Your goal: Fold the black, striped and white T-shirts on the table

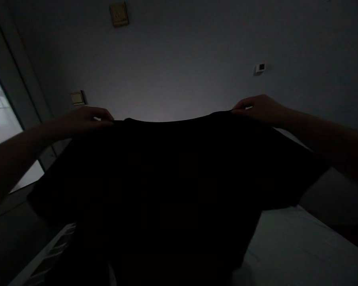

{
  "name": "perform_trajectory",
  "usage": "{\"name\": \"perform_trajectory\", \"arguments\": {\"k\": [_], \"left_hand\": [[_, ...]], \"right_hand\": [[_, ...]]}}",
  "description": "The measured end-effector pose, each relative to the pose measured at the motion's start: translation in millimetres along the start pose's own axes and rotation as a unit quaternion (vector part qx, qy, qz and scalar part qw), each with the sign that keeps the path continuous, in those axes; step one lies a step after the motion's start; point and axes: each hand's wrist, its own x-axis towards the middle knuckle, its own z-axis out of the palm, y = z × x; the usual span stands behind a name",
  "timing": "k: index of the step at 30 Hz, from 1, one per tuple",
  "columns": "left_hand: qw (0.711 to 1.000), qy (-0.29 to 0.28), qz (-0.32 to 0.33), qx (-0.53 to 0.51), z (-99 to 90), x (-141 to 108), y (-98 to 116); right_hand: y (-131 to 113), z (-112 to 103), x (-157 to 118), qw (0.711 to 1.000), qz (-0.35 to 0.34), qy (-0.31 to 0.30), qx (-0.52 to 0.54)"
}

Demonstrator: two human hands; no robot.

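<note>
My left hand [86, 119] and right hand [259, 108] each pinch a shoulder of a dark short-sleeved shirt [173, 178], stretched between them. Beyond it stands the far wall [181, 59].

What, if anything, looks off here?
Nothing clearly out of place. The dark T-shirt hangs spread, pinched at its shoulders by the left hand and right hand, no tear visible. Dim light leaves it a near-silhouette, so stains or small damage can't be judged.
</note>
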Motion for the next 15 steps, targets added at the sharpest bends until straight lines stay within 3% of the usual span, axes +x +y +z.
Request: {"name": "perform_trajectory", "arguments": {"k": [2,4,6,8,11,13,15], "left_hand": [[0.999,0.031,0.009,0.019,21.1,12,10],[0.997,0.073,0.007,0.018,40.1,23,14],[0.998,0.068,0.015,0.009,52.0,34,14],[0.998,0.065,0.028,0.000,56.0,44,13],[0.985,0.161,0.051,-0.027,50.9,51,15],[0.970,0.232,0.059,-0.047,45.7,48,18],[0.965,0.248,0.056,-0.054,45.5,35,21]], "right_hand": [[4,27,5,0.997,-0.028,0.063,-0.033],[13,48,12,0.996,-0.059,0.045,-0.041],[20,60,21,0.996,-0.084,0.018,-0.040],[20,62,29,0.993,-0.087,0.072,-0.035],[9,54,33,0.981,-0.074,0.181,-0.018],[0,46,27,0.979,-0.067,0.194,-0.007],[-5,42,10,0.980,-0.057,0.189,0.006]]}}
